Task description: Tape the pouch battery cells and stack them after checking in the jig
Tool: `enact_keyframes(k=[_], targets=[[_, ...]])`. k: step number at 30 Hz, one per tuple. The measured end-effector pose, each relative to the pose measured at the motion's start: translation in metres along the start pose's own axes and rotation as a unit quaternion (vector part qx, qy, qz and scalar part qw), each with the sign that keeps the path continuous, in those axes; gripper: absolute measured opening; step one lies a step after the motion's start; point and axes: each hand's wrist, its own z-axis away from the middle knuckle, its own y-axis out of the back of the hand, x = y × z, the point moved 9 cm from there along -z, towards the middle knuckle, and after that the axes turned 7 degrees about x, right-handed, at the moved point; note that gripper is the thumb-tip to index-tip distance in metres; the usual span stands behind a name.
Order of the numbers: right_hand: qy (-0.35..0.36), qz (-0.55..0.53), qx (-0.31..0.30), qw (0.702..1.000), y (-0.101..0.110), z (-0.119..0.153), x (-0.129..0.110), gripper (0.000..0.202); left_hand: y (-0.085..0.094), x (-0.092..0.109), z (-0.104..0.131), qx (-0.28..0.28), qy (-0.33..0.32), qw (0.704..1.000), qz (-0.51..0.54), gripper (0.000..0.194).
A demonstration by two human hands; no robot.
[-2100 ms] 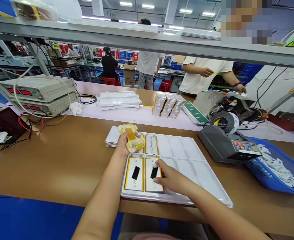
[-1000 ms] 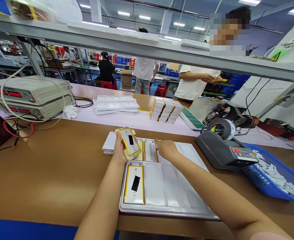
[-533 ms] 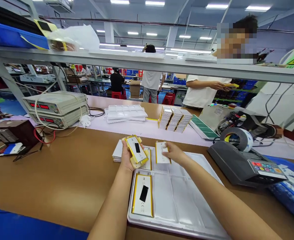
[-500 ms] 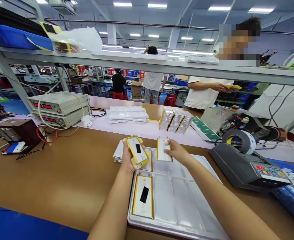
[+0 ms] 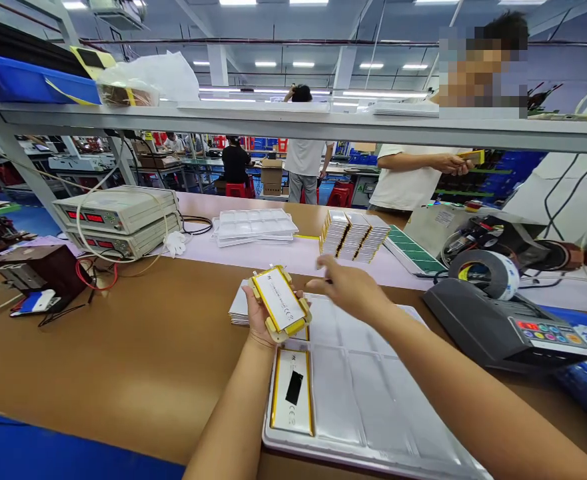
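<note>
My left hand (image 5: 259, 319) is closed around a pale yellow holder (image 5: 274, 333) that bears a flat white battery cell (image 5: 279, 297) with yellow edges. This top cell shows printing and no black patch. My right hand (image 5: 346, 285) is empty, with its thumb and index finger apart, over the far part of a white plastic tray (image 5: 373, 460). In the tray's near left compartment lies a battery cell with a black patch (image 5: 294, 388). Another cell in the compartment behind it is mostly hidden by the holder. A stack of thin white pieces (image 5: 239, 305) stands left of the tray.
Stacked battery cells (image 5: 356, 235) stand beyond the tray, beside white empty trays (image 5: 256, 225). A tape dispenser (image 5: 503, 330) with a tape roll is at right. Metering boxes (image 5: 118, 220) with red displays stand at left. A shelf beam (image 5: 293, 123) crosses above. A co-worker (image 5: 413, 173) stands opposite.
The cell in my right hand was laid on the holder in my left hand, covering the cell with the black patch. My right hand has let go and moved slightly away.
</note>
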Motion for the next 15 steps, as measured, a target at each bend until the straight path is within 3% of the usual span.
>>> enact_keyframes(k=[3,7,11,15], targets=[[-0.053,-0.001,0.026,0.998,0.005,0.021,0.053,0.034,-0.005,0.008,0.002,-0.01,-0.028,1.0,0.001,0.066],[-0.11,-0.033,-0.003,0.993,-0.043,0.056,0.109,0.032,0.007,0.013,-0.001,0.014,-0.042,0.998,-0.036,0.037],[-0.117,-0.048,-0.023,0.992,-0.083,0.076,0.116,0.032,0.021,0.032,0.0,0.082,-0.068,0.989,-0.099,0.039],[-0.094,-0.059,-0.029,0.993,-0.084,0.076,0.107,0.033,0.017,0.074,0.006,0.188,-0.121,0.956,-0.191,0.027]])
